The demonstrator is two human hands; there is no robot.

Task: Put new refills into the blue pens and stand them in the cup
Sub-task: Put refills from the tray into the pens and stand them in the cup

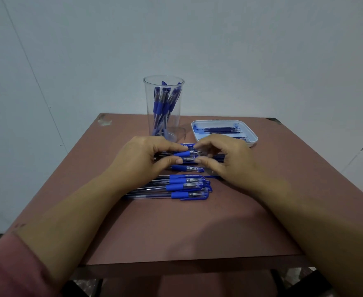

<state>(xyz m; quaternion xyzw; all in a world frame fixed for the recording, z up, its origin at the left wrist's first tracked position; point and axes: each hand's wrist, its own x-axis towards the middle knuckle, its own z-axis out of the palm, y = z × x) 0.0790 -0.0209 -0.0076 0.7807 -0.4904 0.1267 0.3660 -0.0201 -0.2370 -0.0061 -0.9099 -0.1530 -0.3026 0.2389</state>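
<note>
Both hands meet over a row of blue pens lying on the table. My left hand (146, 156) pinches the blue grip of one pen (184, 154) between thumb and fingers. My right hand (227, 159) pinches the same pen at its clear tip end. Another pen (187, 168) lies just below them, and several more pens (187, 186) lie in a pile nearer to me. A tall clear cup (164, 108) stands behind the hands with several blue pens upright in it. A white tray (252, 133) at the right holds dark refills (219, 130).
The brown table (187, 232) is small, with its front edge close to me and worn corners at the back. A pale wall rises behind it. A pink sleeve shows at the lower left.
</note>
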